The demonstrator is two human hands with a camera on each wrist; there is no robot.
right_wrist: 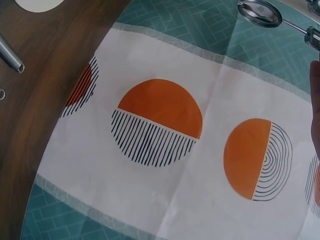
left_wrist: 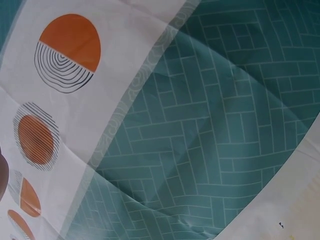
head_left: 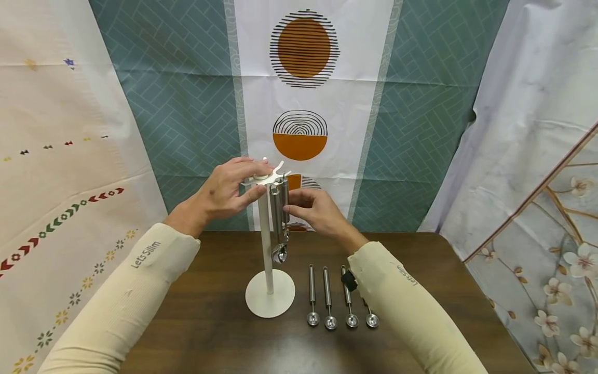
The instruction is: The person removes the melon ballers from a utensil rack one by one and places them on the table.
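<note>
A white stand [head_left: 265, 234] with a round base and a ring of hooks on top stands upright on the table. My left hand [head_left: 229, 189] holds its top, fingers over the hooks and thumb at their near side. Steel spoons [head_left: 276, 218] with small round bowls and long tubular handles hang from the hooks. My right hand [head_left: 317, 210] pinches the handle of one steel spoon [head_left: 286, 202] on the right, its top right at a hook. In the right wrist view, a spoon bowl [right_wrist: 260, 12] shows near part of the right hand [right_wrist: 315, 107]. The left wrist view shows mostly cloth.
On the brown table [head_left: 210, 301], several more steel spoons [head_left: 328, 296] lie in a row right of the stand's base [head_left: 275, 306], partly under the right forearm. A patterned cloth [head_left: 187, 104] hangs behind the table, with light cloths at both sides.
</note>
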